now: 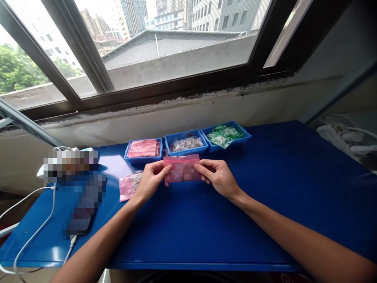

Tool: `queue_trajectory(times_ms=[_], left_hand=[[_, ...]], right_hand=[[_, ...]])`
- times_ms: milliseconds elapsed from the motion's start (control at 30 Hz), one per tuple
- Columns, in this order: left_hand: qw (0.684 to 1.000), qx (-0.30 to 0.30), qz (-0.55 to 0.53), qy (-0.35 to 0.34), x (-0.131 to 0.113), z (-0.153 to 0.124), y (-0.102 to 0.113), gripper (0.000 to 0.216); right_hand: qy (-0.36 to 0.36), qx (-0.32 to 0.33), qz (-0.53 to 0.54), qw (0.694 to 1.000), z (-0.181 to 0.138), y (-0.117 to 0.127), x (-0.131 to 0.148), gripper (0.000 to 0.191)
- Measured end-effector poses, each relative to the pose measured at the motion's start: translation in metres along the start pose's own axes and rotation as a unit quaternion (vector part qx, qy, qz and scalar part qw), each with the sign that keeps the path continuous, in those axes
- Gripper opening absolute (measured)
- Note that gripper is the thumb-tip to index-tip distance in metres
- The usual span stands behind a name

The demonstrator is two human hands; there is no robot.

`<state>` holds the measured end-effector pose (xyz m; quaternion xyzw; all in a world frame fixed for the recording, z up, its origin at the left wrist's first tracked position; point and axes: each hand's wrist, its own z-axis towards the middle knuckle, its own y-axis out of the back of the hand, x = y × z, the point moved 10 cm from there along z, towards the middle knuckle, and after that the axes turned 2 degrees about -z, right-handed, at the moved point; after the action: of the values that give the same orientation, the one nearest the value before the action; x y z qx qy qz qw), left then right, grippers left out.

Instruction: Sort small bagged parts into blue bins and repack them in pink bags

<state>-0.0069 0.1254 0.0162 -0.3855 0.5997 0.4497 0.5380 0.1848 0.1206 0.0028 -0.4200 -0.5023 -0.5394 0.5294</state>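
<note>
Between my two hands a pink zip bag (182, 169) is held up above the table, its zip strip along the top edge. My left hand (153, 176) pinches its left side between thumb and fingers. On the other side my right hand (217, 175) pinches the bag near the upper right corner. Under and beside my left wrist lies a second pink bag (127, 188) with small pieces showing inside; my hand covers part of it. Whether the held bag contains anything is hard to make out.
Along the wall stand three blue trays: one with flat pink bags (143, 148), one with small clear packets (188, 144), one with green-and-clear packets (224, 135). A phone (85, 208) with a white cable (70, 245) lies left on the blue table (182, 232). Beyond is a window.
</note>
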Motion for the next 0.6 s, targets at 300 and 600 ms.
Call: queue_trajectory(times_ms=[300, 600], left_hand=[[0.998, -0.052, 0.015, 0.017, 0.014, -0.005, 0.012, 0.043], [0.953, -0.132, 0.143, -0.232, -0.033, -0.03, 0.017, 0.012]], right_hand=[[0.012, 0.011, -0.009, 1.0, 0.0, -0.002, 0.0, 0.04], [0.186, -0.04, -0.11, 0.976, -0.017, 0.007, 0.029, 0.023]])
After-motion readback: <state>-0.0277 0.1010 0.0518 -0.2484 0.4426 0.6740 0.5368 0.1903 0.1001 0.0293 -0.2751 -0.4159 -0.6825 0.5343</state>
